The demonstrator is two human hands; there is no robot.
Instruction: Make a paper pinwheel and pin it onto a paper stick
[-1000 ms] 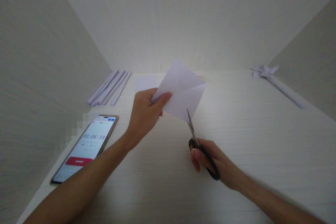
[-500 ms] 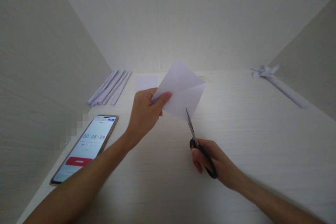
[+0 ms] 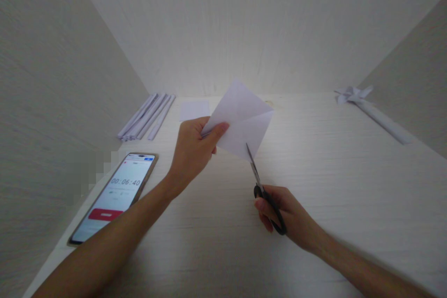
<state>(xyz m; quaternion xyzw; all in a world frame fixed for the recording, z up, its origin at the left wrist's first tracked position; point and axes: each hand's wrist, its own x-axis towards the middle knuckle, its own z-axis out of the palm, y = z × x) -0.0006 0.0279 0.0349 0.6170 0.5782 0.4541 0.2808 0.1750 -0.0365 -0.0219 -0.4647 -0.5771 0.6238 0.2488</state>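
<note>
Pinched at its left corner by my left hand [image 3: 197, 144], a white square sheet of paper [image 3: 240, 111] is held up above the table, with faint crease lines across it. My right hand [image 3: 279, 207] grips black-handled scissors [image 3: 256, 173], fingers in the loops. Their blades point up and reach the paper's lower corner, one blade lying over its front face. The other blade is partly hidden behind the sheet.
At the far left lie several rolled paper tubes [image 3: 148, 116], with a flat paper square [image 3: 193, 110] beside them. A phone [image 3: 115, 195] showing a timer rests at the left, partly under my forearm. A paper pinwheel [image 3: 354, 94] on a rolled stick lies far right.
The scissors have shifted very slightly, their handles closer together and the blade tip a little further left on the paper. My left hand and the sheet stay in place.
</note>
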